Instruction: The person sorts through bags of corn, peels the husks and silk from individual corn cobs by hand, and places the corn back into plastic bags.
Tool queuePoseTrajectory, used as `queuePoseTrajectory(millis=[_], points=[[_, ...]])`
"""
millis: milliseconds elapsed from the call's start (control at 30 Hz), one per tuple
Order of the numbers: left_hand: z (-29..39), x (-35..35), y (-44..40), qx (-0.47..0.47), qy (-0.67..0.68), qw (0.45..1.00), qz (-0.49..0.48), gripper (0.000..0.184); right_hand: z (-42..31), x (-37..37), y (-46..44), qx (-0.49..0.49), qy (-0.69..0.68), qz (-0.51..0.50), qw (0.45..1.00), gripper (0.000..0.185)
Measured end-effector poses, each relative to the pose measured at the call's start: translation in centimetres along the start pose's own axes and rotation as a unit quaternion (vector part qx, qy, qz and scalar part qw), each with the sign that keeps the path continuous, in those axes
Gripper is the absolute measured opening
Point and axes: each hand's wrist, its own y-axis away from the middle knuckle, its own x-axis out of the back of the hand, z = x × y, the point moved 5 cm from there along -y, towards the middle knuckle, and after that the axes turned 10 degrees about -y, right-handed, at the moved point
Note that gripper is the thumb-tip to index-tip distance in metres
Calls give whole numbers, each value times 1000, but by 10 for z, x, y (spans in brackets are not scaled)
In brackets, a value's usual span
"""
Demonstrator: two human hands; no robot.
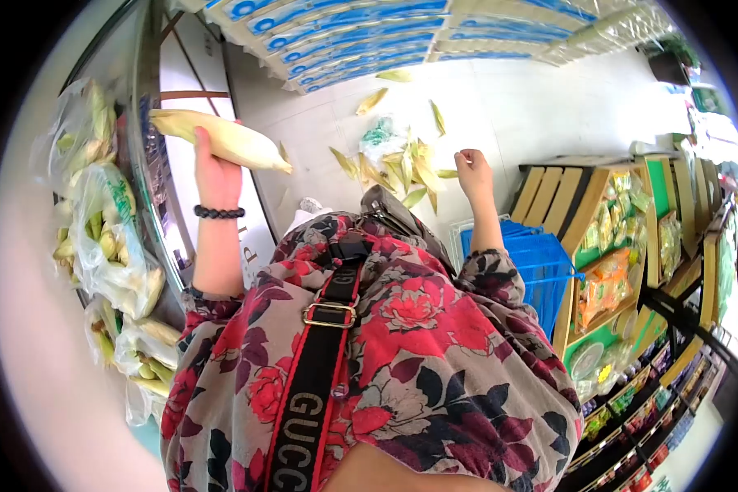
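Note:
An ear of corn [231, 141], wrapped in pale husk, lies across my left hand [216, 170], whose fingers are closed around its middle. The ear's tip points right, out over the floor. My right hand [473, 174] is apart from it, in front of me on the right. Its fingers are curled in, and nothing shows in them. Beyond and to the left of that hand, loose corn husks [418, 168] lie scattered on the floor, beside a crumpled clear and green plastic bag [381, 139].
Plastic bags of corn [111, 238] sit on the glass counter [149, 98] at left. Blue shopping baskets [533, 266] stand close on my right, by wooden shelves [603, 271] of packaged goods. Blue-and-white stacked packs [353, 37] line the far side. A shoulder strap [324, 344] crosses my chest.

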Motion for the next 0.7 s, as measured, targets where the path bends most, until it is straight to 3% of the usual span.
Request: queuePoseTrajectory(millis=[67, 133, 167, 267, 367, 400, 433, 500, 600, 700], points=[[-21, 34, -2, 20, -21, 994, -103, 46, -28, -21, 8, 65, -10, -72, 995, 30], [-26, 38, 11, 16, -34, 996, -84, 43, -74, -55, 21, 87, -7, -162, 983, 27], [-34, 58, 5, -29, -125, 991, -29, 48, -102, -79, 29, 111, -30, -202, 973, 25], [-9, 48, 22, 34, -11, 999, -13, 46, -178, -142, 69, 113, -180, -373, 903, 46], [16, 67, 23, 25, 92, 993, -67, 45, -266, -192, 124, 198, -134, -499, 833, 69], [23, 78, 25, 22, 117, 991, -68, 45, -289, -207, 141, 194, -127, -531, 815, 73], [22, 32, 47, 24, 130, 987, -89, 46, -287, -165, 136, 226, -135, -514, 817, 74], [32, 17, 50, 5, 157, 980, -121, 47, -302, -164, 126, 258, -168, -497, 812, 73], [63, 63, 40, 1, 117, 986, -122, 48, -342, -206, 141, 233, -180, -525, 799, 68], [101, 92, 23, -122, -177, 968, -126, 53, -357, -237, 130, 126, -285, -582, 751, 65]])
